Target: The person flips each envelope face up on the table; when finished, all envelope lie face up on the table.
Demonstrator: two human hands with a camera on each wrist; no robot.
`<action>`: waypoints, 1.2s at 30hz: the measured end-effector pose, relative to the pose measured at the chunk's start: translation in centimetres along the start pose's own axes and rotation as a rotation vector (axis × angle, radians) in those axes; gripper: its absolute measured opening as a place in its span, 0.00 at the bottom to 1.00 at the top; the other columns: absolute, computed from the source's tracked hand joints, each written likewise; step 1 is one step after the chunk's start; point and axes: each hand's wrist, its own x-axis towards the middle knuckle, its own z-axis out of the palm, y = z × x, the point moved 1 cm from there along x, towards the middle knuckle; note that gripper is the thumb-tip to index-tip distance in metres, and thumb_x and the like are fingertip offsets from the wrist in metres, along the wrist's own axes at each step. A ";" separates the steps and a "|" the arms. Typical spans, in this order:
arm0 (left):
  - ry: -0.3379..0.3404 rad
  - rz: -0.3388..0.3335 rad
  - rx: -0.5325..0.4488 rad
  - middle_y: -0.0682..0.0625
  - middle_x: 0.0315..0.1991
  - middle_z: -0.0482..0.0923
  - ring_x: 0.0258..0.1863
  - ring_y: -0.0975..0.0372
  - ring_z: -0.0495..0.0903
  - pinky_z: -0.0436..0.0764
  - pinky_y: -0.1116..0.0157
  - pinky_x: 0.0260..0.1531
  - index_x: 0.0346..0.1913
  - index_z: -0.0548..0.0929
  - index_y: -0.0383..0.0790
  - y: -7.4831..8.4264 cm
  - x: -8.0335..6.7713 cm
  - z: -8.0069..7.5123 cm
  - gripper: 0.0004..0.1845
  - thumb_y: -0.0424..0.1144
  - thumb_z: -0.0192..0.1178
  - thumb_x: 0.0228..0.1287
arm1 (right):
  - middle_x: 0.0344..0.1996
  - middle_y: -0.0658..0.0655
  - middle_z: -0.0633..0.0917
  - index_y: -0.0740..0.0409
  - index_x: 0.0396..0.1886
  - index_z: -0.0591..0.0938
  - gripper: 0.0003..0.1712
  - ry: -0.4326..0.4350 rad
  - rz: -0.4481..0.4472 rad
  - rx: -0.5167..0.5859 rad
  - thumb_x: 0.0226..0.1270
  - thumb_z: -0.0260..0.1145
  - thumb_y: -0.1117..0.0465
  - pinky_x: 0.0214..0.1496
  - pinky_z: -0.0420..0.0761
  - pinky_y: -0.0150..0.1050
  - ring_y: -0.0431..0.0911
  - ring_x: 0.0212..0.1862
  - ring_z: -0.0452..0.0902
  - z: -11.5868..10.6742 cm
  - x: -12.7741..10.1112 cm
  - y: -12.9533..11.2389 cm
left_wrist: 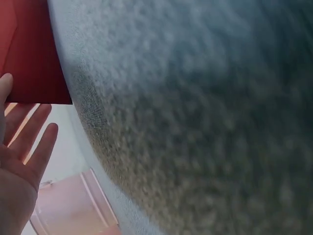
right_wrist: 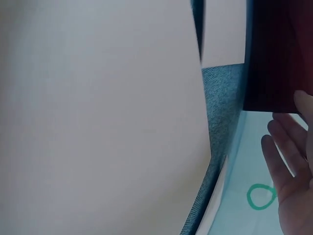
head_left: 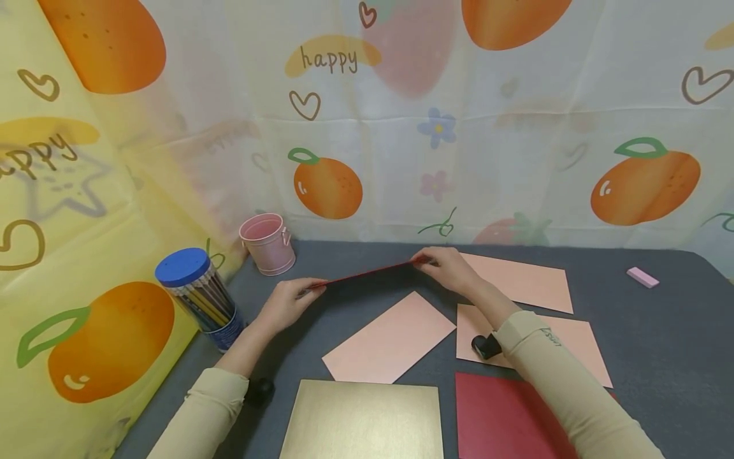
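Note:
A thin red envelope [head_left: 367, 273] is held above the table, seen almost edge-on in the head view and slanting up to the right. My left hand [head_left: 287, 305] pinches its left end; in the left wrist view the thumb lies on the red face [left_wrist: 36, 54] and the other fingers are behind. The right end is pinched by my right hand [head_left: 450, 271], thumb against fingers, as the right wrist view also shows. Below it lies a tilted pale pink rectangle [head_left: 390, 341], flat on the table. Nearer stands out a flat gold rectangle [head_left: 364, 421].
Two more pale pink rectangles [head_left: 527, 280] and a red one [head_left: 504, 414] lie under and beside the right arm. At the left are a blue-lidded pencil tub [head_left: 201, 293] and a pink bucket [head_left: 269, 245]. A small pink block [head_left: 642, 277] lies far right.

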 end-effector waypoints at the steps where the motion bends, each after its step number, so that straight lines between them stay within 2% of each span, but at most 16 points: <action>1: 0.016 -0.023 -0.027 0.46 0.43 0.86 0.43 0.54 0.85 0.82 0.53 0.46 0.49 0.87 0.38 0.0 0.0 0.0 0.11 0.35 0.63 0.66 | 0.44 0.57 0.86 0.59 0.49 0.84 0.11 0.015 0.007 0.003 0.69 0.64 0.65 0.51 0.81 0.46 0.52 0.48 0.82 0.0 0.0 -0.1; 9: 0.118 -0.204 -0.181 0.44 0.40 0.86 0.42 0.54 0.85 0.82 0.53 0.45 0.45 0.87 0.36 -0.5 0.3 0.4 0.11 0.39 0.65 0.66 | 0.39 0.55 0.86 0.57 0.41 0.85 0.07 0.062 0.085 0.005 0.67 0.67 0.59 0.46 0.82 0.46 0.52 0.45 0.82 0.1 0.3 -0.3; 14: 0.141 -0.332 -0.203 0.46 0.37 0.85 0.41 0.56 0.80 0.78 0.57 0.46 0.41 0.87 0.37 -0.7 0.8 0.6 0.12 0.44 0.65 0.65 | 0.38 0.55 0.84 0.58 0.31 0.83 0.10 0.073 0.157 0.015 0.68 0.67 0.56 0.45 0.79 0.47 0.54 0.47 0.80 0.3 0.5 -0.4; 18: 0.139 -0.406 -0.222 0.45 0.40 0.85 0.41 0.56 0.77 0.73 0.59 0.44 0.43 0.86 0.37 -1.1 1.3 0.9 0.15 0.46 0.65 0.65 | 0.41 0.57 0.85 0.59 0.35 0.85 0.11 0.074 0.194 0.014 0.68 0.66 0.55 0.49 0.78 0.50 0.56 0.51 0.79 0.6 0.7 -0.4; 23: 0.142 -0.469 -0.262 0.44 0.42 0.85 0.43 0.55 0.78 0.72 0.62 0.42 0.46 0.85 0.35 -1.5 1.9 1.4 0.15 0.44 0.65 0.65 | 0.42 0.58 0.86 0.59 0.45 0.85 0.13 0.032 0.237 -0.003 0.70 0.65 0.55 0.46 0.78 0.48 0.55 0.48 0.80 1.2 1.0 -0.3; 25: 0.142 -0.479 -0.269 0.43 0.42 0.85 0.43 0.55 0.78 0.73 0.62 0.41 0.47 0.85 0.35 -1.5 2.2 1.6 0.15 0.43 0.65 0.65 | 0.41 0.58 0.87 0.59 0.44 0.85 0.12 0.020 0.247 -0.013 0.70 0.65 0.56 0.42 0.77 0.45 0.53 0.44 0.80 1.4 1.1 -0.2; 30: 0.159 -0.492 -0.296 0.40 0.43 0.84 0.44 0.53 0.80 0.73 0.63 0.41 0.48 0.84 0.33 -1.4 2.7 1.8 0.13 0.38 0.64 0.65 | 0.36 0.57 0.87 0.59 0.36 0.85 0.09 0.039 0.258 -0.023 0.69 0.66 0.57 0.33 0.71 0.39 0.49 0.34 0.76 1.7 1.2 -0.2; 33: 0.181 -0.506 -0.353 0.38 0.44 0.83 0.45 0.52 0.80 0.74 0.66 0.41 0.50 0.82 0.31 -1.6 2.9 2.1 0.13 0.35 0.64 0.66 | 0.35 0.56 0.86 0.59 0.36 0.84 0.09 0.043 0.281 0.001 0.68 0.66 0.57 0.32 0.69 0.37 0.47 0.32 0.73 1.8 1.1 -0.2; 36: 0.204 -0.535 -0.435 0.37 0.45 0.82 0.44 0.55 0.80 0.77 0.71 0.39 0.54 0.81 0.30 -1.7 3.1 2.4 0.15 0.32 0.63 0.66 | 0.35 0.56 0.86 0.60 0.39 0.85 0.10 0.043 0.312 0.048 0.68 0.66 0.57 0.33 0.73 0.37 0.47 0.33 0.76 1.8 1.0 -0.2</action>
